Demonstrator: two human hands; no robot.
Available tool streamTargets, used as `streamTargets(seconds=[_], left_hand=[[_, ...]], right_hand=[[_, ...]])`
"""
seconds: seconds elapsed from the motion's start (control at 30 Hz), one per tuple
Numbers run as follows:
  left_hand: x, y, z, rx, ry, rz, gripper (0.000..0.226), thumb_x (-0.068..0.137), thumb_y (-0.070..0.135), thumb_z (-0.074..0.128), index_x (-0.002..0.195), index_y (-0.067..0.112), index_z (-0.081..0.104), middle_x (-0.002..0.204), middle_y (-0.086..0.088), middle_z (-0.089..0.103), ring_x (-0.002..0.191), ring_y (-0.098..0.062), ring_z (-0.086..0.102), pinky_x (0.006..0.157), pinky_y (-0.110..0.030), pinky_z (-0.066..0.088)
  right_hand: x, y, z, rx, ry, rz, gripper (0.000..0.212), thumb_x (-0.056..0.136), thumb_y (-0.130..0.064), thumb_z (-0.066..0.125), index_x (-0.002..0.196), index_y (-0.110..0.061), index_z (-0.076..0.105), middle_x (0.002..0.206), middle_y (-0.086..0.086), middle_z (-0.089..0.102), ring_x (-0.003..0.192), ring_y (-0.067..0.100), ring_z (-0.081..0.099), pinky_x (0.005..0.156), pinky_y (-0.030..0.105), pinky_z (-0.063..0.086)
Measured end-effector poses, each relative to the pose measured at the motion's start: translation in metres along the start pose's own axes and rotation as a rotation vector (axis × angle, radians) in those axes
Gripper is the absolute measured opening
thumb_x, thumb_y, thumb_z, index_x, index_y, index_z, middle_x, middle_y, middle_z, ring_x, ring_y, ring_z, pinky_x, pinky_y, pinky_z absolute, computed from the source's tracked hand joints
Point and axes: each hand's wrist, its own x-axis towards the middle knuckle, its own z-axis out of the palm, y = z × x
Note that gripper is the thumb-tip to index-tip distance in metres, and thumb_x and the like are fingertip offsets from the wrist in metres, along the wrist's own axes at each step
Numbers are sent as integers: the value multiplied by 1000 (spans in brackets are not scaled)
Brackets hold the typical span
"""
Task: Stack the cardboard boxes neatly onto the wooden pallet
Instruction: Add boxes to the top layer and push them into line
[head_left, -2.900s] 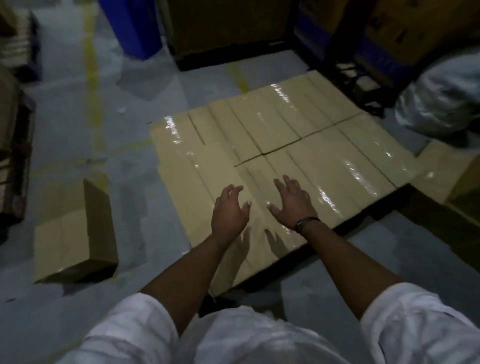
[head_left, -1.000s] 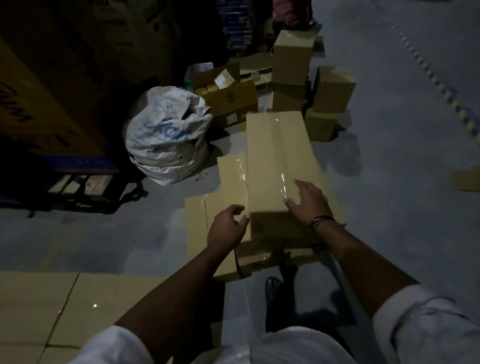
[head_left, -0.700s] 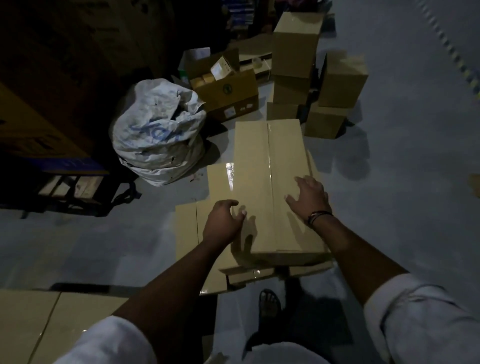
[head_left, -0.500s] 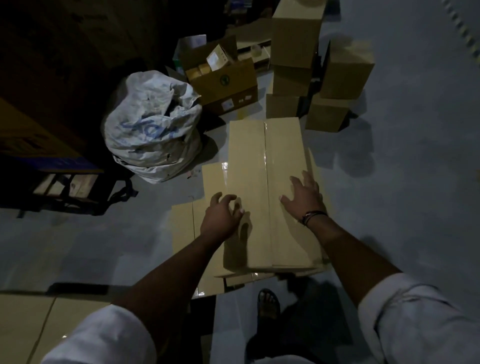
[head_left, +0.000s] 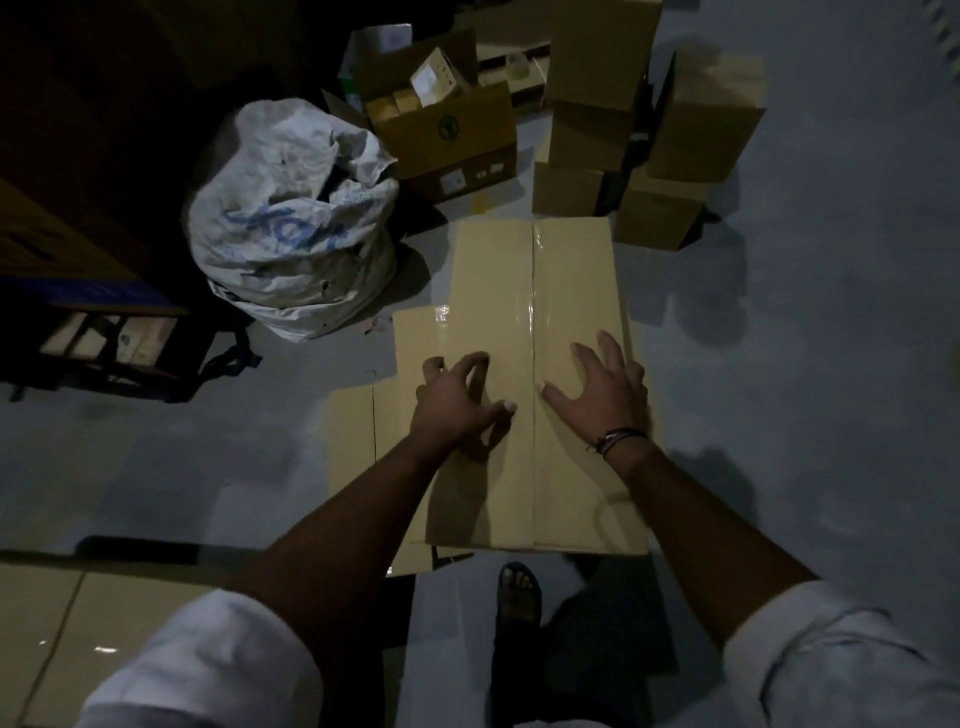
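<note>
Dim grey floor (head_left: 805, 364) carries a long taped cardboard box (head_left: 498, 291), lying on flatter cardboard. Both hands rest on its top, gripping nothing: the left hand (head_left: 452, 405) has bent, spread fingers with the tips down, and the right hand (head_left: 602, 395) is splayed flat near the right edge. A white sack (head_left: 280, 223) slumps to the left, and smaller boxes (head_left: 701, 119) stand behind.

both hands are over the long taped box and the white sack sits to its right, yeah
Not quite. The head view shows the white sack left of the long taped box, not right. The left hand and right hand are over the box, as you said.
</note>
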Motion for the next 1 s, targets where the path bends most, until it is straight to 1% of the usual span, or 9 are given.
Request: streamTargets(seconds=[0.1, 0.2, 0.3, 0.43, 0.6, 0.7, 0.83, 0.93, 1.0], left_hand=[[-25, -1, -11, -14, 91, 18, 90, 71, 58, 84, 147, 41, 39, 160, -12, 12, 141, -44, 34, 108, -50, 44], [-57, -10, -26, -25, 199, 9, 94, 66, 65, 84, 145, 42, 40, 157, -14, 15, 138, -42, 38, 108, -47, 44], [-99, -29, -44, -54, 293, -25, 95, 63, 67, 84, 144, 41, 40, 154, -14, 19, 135, -41, 42, 109, -46, 45], [-172, -67, -65, -97, 418, -117, 94, 64, 67, 84, 143, 42, 40, 154, -13, 20, 136, -42, 38, 107, -47, 42], [-290, -138, -77, -139, 677, -231, 95, 65, 69, 81, 146, 38, 42, 155, -2, 17, 138, -38, 33, 106, -45, 42], [-368, -181, -75, -100, 757, -363, 104, 63, 75, 78, 151, 38, 38, 161, 1, 9, 141, -40, 29, 107, -47, 41], [-474, -242, -57, -205, 866, -592, 112, 59, 82, 75, 154, 41, 32, 166, 0, -2, 143, -43, 24, 105, -52, 43], [-551, -278, -38, -225, 927, -751, 113, 57, 88, 69, 154, 45, 29, 167, -2, 1, 143, -43, 23, 100, -52, 47], [-598, -294, -28, -225, 975, -837, 113, 55, 90, 67, 153, 47, 29, 167, -5, 6, 142, -42, 23, 102, -50, 44]], right_hand=[[-19, -18, -8, -11, 95, -35, 76, 77, -73, 57, 143, -37, 46, 162, -7, 21, 136, 36, 29, 108, 53, 36], [-42, -44, -12, 3, 116, -85, 76, 77, -73, 57, 143, -37, 48, 161, -8, 24, 135, 36, 30, 110, 52, 33], [-72, -74, -10, -10, 117, -171, 74, 78, -72, 57, 142, -36, 48, 161, -8, 24, 135, 38, 31, 111, 52, 33], [-128, -122, 1, -37, 96, -314, 71, 78, -70, 56, 141, -36, 49, 161, -7, 24, 137, 39, 29, 112, 53, 32], [-220, -189, 39, -73, 34, -550, 71, 79, -72, 52, 141, -37, 47, 161, -7, 22, 136, 36, 30, 111, 54, 32], [-289, -226, 67, -81, -28, -708, 72, 79, -73, 51, 141, -36, 47, 160, -7, 23, 135, 35, 30, 110, 54, 34], [-391, -264, 107, -96, -123, -918, 70, 78, -74, 52, 138, -37, 50, 159, -8, 26, 133, 34, 32, 109, 51, 35], [-466, -280, 135, -123, -214, -1071, 69, 79, -74, 52, 137, -38, 50, 159, -8, 25, 133, 35, 31, 109, 50, 32], [-507, -289, 151, -123, -281, -1143, 68, 79, -74, 53, 136, -37, 51, 159, -7, 26, 133, 35, 32, 109, 50, 32]])
